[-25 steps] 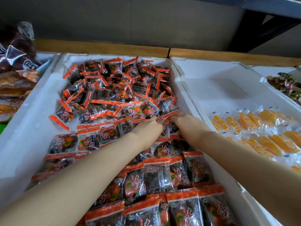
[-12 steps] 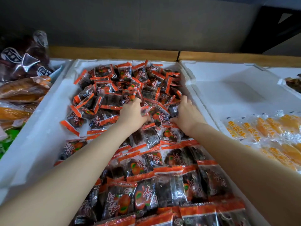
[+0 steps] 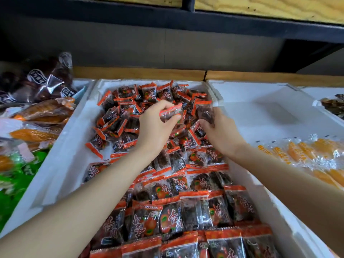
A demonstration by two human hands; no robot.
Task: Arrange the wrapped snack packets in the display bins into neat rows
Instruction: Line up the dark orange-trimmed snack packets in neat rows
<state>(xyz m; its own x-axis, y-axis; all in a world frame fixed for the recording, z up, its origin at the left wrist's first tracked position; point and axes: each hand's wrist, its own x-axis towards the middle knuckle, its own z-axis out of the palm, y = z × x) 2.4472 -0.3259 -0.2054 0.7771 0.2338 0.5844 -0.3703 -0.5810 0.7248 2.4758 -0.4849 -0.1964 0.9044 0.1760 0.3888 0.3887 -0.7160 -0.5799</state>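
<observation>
Here, starting at nine o'clock of the view, orange packets (image 3: 31, 135) fill a neighbouring bin outside the white foam bin (image 3: 61, 164). The far half of that bin, toward twelve o'clock, carries a loose heap of red-edged snack packets (image 3: 119, 120). Above the heap the left hand (image 3: 154, 131) pinches one packet (image 3: 172, 113) between thumb and fingers, lifted clear of the pile. Just at its three o'clock the right hand (image 3: 221, 133) grips a second packet (image 3: 205, 113), held upright near the bin's right wall. Toward six o'clock lie the overlapping rows (image 3: 195, 211) already laid. Farther toward three o'clock, yellow packets (image 3: 307, 153) lie in the next bin. The wrappers look slick, so I judge that setting these two down carelessly could nudge the top row askew. A forearm passing over the rows could also drag laid packets out of line.
</observation>
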